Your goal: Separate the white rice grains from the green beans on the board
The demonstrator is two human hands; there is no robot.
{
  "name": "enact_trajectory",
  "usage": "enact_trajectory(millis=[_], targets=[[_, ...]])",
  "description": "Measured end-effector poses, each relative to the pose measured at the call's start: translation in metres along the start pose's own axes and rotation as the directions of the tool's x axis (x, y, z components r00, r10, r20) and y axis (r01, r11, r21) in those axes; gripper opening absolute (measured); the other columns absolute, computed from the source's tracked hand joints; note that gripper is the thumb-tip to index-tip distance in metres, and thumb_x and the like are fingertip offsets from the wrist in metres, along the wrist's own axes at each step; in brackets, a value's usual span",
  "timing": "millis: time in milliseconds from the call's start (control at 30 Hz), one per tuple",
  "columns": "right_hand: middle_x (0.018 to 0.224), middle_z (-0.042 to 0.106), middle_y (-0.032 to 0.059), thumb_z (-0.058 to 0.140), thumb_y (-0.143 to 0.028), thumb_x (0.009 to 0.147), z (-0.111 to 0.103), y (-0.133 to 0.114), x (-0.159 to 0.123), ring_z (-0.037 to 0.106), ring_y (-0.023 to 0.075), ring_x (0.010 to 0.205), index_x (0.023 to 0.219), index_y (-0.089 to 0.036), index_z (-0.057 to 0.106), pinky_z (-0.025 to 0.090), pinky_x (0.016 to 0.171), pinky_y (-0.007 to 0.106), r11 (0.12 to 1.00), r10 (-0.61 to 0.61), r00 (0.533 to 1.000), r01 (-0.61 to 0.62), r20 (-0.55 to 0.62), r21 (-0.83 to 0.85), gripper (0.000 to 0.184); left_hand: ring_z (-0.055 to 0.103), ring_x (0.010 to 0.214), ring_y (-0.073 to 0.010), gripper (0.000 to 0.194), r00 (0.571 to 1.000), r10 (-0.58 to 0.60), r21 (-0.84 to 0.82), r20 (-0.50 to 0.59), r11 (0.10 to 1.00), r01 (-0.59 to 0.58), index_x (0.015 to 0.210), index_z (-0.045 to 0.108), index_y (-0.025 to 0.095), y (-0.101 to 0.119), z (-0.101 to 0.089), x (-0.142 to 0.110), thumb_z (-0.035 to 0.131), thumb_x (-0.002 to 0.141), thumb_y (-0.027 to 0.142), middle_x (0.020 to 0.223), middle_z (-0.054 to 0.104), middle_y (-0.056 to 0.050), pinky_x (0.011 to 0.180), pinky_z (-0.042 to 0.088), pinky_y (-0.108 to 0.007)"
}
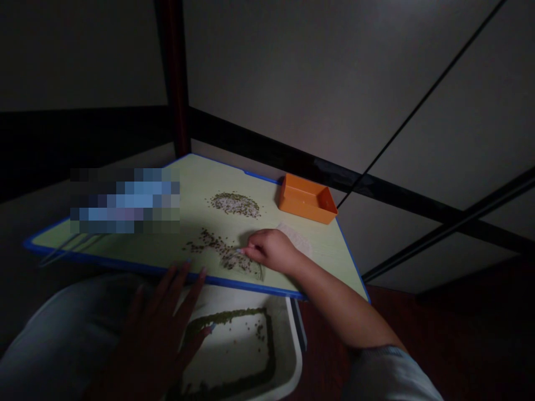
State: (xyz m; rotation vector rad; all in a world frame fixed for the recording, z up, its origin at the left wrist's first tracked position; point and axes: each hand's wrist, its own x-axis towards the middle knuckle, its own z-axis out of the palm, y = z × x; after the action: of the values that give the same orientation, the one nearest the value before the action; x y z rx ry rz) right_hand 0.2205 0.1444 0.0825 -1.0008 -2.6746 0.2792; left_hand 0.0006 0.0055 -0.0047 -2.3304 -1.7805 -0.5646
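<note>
My right hand (271,250) is closed in a pinch just above a low spread of small dark seeds or beans (240,262) on the pale yellow board (167,245). Whatever lies between its fingertips is too small to make out. Beside that hand is a patch of pale, whitish grains (296,238), partly behind my wrist. Farther back sits a mixed heap of green, dark and whitish grains (234,204). My left hand (163,317), in shadow with fingers spread, reaches over the front edge of the board, holding nothing visible.
An orange open box (308,200) stands at the board's back right corner. Below the front edge is a white tub (295,356) with green grains along its inner edges. A blurred-out bluish object (129,203) lies at the left. A wall and dark trim rise behind.
</note>
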Motion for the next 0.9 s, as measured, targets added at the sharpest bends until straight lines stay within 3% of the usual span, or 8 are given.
enact_trajectory(millis=[300, 533, 900], targets=[[0.064, 0.054, 0.001, 0.052, -0.036, 0.089, -0.01, 0.004, -0.004, 0.037, 0.0095, 0.059, 0.066, -0.015, 0.057, 0.021, 0.057, 0.024, 0.993, 0.099, 0.995, -0.098, 0.005, -0.065, 0.031, 0.031, 0.139, -0.0388, 0.074, 1.0, 0.019, 0.003, -0.013, 1.0, -0.019, 0.143, 0.026, 0.024, -0.002, 0.0, 0.0, 0.044, 0.078, 0.055, 0.152, 0.03, -0.019, 0.106, 0.028, -0.066], [0.056, 0.043, -0.0041, 0.053, -0.034, 0.089, -0.018, 0.016, -0.006, 0.033, 0.0065, 0.053, 0.062, -0.014, 0.053, 0.02, 0.055, 0.022, 0.985, 0.153, 0.988, -0.153, 0.001, 0.084, 0.034, 0.029, 0.14, -0.0391, 0.075, 0.997, 0.055, 0.059, -0.049, 0.997, -0.052, 0.144, 0.019, 0.024, -0.003, 0.005, -0.001, 0.043, 0.08, 0.054, 0.153, 0.028, -0.019, 0.105, 0.029, -0.066], [0.053, 0.039, -0.0046, 0.052, -0.039, 0.087, -0.023, 0.037, -0.009, 0.032, 0.0065, 0.052, 0.059, -0.014, 0.053, 0.022, 0.053, 0.021, 0.959, 0.232, 0.969, -0.214, -0.087, 0.184, 0.038, 0.026, 0.142, -0.0363, 0.076, 0.996, 0.052, 0.061, -0.07, 0.997, -0.048, 0.145, 0.016, 0.024, -0.003, 0.007, -0.003, 0.043, 0.08, 0.052, 0.155, 0.025, -0.018, 0.108, 0.026, -0.063]])
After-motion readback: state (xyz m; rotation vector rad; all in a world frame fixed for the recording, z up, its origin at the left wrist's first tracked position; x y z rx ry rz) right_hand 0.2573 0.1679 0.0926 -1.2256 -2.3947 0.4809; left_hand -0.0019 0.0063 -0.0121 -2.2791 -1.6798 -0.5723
